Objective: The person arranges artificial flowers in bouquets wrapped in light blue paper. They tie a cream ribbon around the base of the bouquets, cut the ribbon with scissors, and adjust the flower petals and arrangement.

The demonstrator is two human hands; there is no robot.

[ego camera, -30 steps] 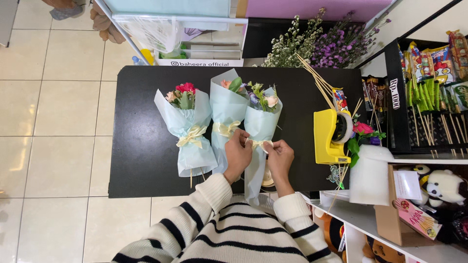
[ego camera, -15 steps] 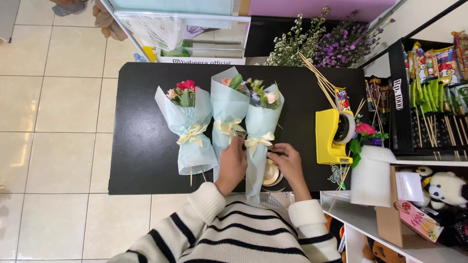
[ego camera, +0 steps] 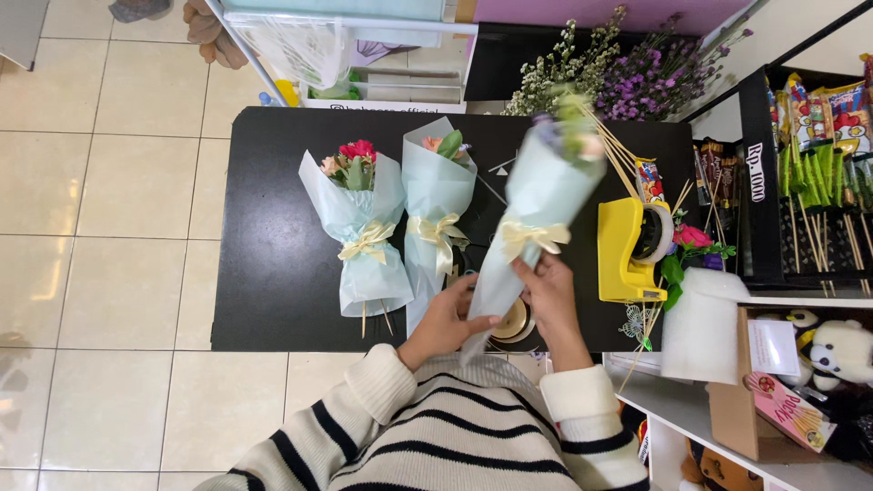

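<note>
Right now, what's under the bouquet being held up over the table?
Under the lifted bouquet, held by both hands, a gold ribbon spool shows on the black table. The wrapping covers part of the spool.

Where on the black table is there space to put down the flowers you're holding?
Most room is on the black table, left of the red-flower bouquet. A smaller bare strip lies between the middle bouquet and the yellow tape dispenser, under the held bouquet. The right edge is crowded with sticks and flowers.
</note>
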